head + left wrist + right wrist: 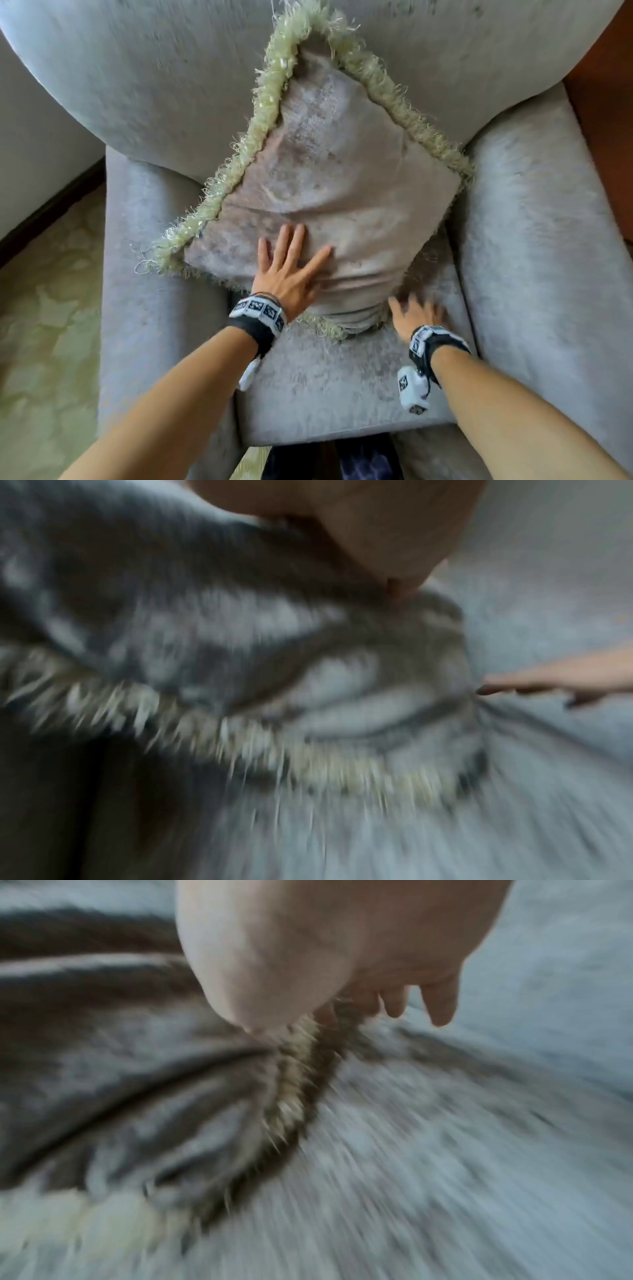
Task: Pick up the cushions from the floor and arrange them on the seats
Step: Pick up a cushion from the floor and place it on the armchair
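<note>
Cushion (329, 192) sits on the armchair (534, 240) seat, set as a diamond: one corner points up the backrest, the opposite one down toward the seat front. Left hand (291, 274) lies flat on its lower face, fingers (294, 236) straight and spread, gripping nothing. Right hand (414, 315) at the fringe (298, 1069) by the lower right edge; blurred, grip can't tell.

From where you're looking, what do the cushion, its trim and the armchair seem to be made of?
Cushion: a soft velvet-like fabric, taupe with a dull sheen; it creases under the left hand.
Trim: shaggy pale green fringe, probably yarn or thread, with loose strands sticking out.
Armchair: light grey plush upholstery, likely chenille or velvet; its nap shows brushed, uneven shading.
</note>
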The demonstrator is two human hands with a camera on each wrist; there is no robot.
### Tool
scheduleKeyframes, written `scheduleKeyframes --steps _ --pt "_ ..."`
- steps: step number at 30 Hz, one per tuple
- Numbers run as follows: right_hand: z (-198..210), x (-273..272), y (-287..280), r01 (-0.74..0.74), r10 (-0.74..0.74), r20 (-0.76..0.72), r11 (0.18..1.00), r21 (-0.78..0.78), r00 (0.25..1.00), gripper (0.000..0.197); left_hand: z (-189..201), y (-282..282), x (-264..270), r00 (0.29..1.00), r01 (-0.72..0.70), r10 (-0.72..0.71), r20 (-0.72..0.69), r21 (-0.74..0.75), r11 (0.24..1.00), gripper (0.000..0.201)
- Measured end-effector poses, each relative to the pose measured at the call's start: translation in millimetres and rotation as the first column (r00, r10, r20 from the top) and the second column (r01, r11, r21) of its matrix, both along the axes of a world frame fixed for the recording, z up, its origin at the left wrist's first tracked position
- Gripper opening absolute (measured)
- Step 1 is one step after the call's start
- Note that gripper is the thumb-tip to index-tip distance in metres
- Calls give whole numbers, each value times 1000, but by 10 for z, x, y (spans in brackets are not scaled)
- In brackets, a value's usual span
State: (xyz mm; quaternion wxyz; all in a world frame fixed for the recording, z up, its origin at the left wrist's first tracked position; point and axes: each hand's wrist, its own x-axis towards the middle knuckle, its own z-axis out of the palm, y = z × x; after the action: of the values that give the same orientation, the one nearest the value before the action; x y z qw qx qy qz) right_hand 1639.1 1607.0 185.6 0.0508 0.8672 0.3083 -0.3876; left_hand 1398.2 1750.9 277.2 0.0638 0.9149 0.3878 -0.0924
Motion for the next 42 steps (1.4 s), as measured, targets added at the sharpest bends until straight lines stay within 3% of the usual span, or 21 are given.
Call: scheduleKeyframes --steps 1,2,4,6,8,10,12,14,16,17,19,21,22,25,29,34,37,39,40,41,42 --pt "-9 -27 -200 23 -28 -50 996 -91 998 77 -126 -199 -112 989 129 -132 -72 -50 990 88" --pt "71 -52 -271 -1 0 -24 998 -63 1000 72 -197 -354 -196 955 259 -267 -129 -77 963 84" --pt "249 -53 -40 -86 59 105 958 272 993 64 -159 -436 -217 910 379 -383 -158 -54 924 73" --pt "521 -63 459 -207 65 252 781 590 965 69 -49 -265 -91 953 290 -286 -97 27 957 76" --pt "678 -156 869 -321 128 312 629 708 941 74 108 6 87 989 143 -140 -38 81 986 79" --pt "611 -427 891 -402 228 339 648 647 913 77 227 264 236 997 79 -77 -22 119 990 69" --pt "367 -777 451 -529 438 297 729 435 848 84 322 472 330 999 52 -48 -22 170 984 62" --pt "123 -992 -175 -677 677 70 715 175 733 92 418 666 371 1000 13 -8 -23 221 975 61" --pt "51 -1021 -606 -681 678 -182 730 61 712 86 492 835 393 999 -28 31 -10 249 968 60" --pt "103 -984 -664 -638 643 -202 764 97 739 77 528 879 397 998 -59 59 5 255 965 61" --pt "216 -933 -480 -547 590 -46 773 321 806 62 593 892 466 986 -162 147 74 261 952 63" --pt "342 -850 -103 -558 549 175 677 481 817 67 672 840 636 969 -217 177 172 252 943 67" --pt "353 -821 70 -570 539 229 639 516 811 74 695 821 728 975 -169 123 184 263 950 69" --pt "334 -841 278 -640 609 229 634 433 759 95 715 913 895 995 52 -75 66 298 953 64" --pt "132 -936 9 -757 746 134 634 159 653 111 680 1270 854 999 38 -43 11 308 951 63" --pt "39 -896 -253 -795 795 -71 606 32 603 109 740 1463 837 999 51 -51 -9 317 947 65" --pt "78 -832 -441 -818 795 -210 574 -40 568 93 767 1468 844 999 34 -41 17 300 953 64" --pt "177 -766 -480 -812 770 -294 583 -39 567 53 774 1431 853 999 17 -30 41 290 957 62" --pt "276 -731 -416 -797 768 -277 604 15 577 27 777 1415 863 998 11 -26 49 293 956 62" --pt "389 -699 -319 -772 775 -213 625 114 595 14 780 1388 867 998 3 -20 55 295 955 62" --pt "489 -664 -197 -739 776 -89 623 256 624 18 776 1355 879 998 -6 -14 66 295 955 61"
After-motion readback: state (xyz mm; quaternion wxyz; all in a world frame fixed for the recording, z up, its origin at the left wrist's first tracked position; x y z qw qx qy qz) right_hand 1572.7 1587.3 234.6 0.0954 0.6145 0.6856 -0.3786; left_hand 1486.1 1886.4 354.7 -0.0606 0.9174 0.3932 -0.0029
